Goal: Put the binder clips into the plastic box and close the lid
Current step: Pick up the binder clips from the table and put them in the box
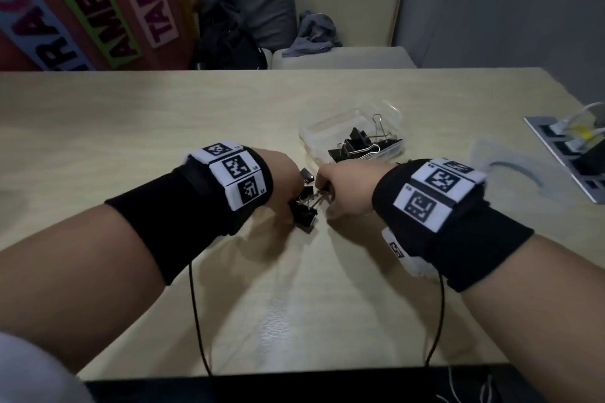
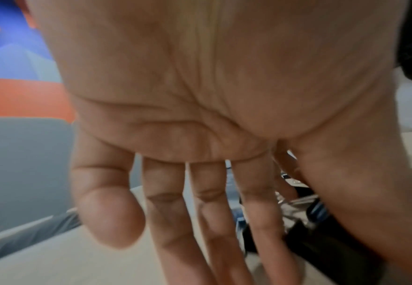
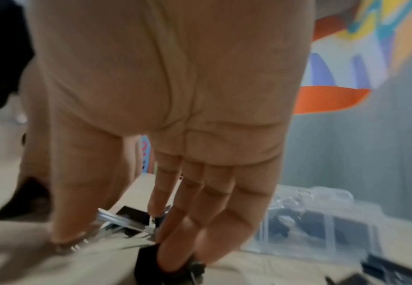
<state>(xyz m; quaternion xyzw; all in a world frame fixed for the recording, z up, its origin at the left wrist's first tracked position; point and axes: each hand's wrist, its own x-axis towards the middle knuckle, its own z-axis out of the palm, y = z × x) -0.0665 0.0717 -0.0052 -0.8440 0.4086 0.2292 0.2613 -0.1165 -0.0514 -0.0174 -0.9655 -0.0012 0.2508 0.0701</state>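
Note:
Several black binder clips (image 1: 306,214) with silver wire handles lie loose on the pale wooden table (image 1: 131,127), between my two hands. My left hand (image 1: 293,204) reaches down to them; its fingers (image 2: 166,221) are stretched straight, and one clip (image 2: 322,244) sits between index finger and thumb. My right hand (image 1: 322,188) pinches clips (image 3: 146,258) between thumb and fingertips (image 3: 175,246). The clear plastic box (image 1: 314,137) stands just beyond my right hand with its lid (image 1: 384,109) open. More clips (image 1: 355,144) lie inside it.
A grey socket panel (image 1: 556,147) with plugs sits at the table's right edge, with a clear plastic piece (image 1: 501,157) beside it. A beige sofa (image 1: 340,56) with grey cushions stands behind the table. Thin black cables (image 1: 196,304) hang from my wrists.

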